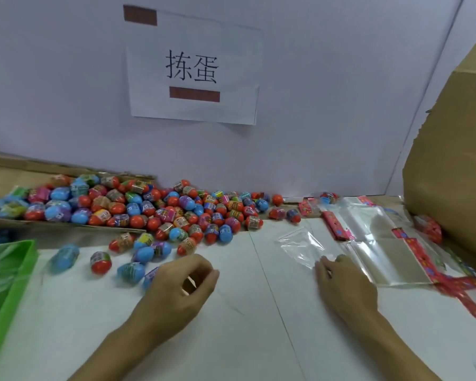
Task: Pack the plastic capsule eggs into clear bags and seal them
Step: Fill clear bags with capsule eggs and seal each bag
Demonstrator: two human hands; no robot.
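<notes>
Right hand [341, 284] pinching the thin clear plastic bag [302, 246] at two o'clock could let it slip, while the left hand [182, 281] hangs loosely curled, empty

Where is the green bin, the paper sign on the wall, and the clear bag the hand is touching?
green bin [25, 266]: head view, on its right-hand wall.
paper sign [193, 67]: head view, on the printed characters at its middle.
clear bag [300, 244]: head view, on its crinkled middle, beyond the right hand [344, 287].
</notes>
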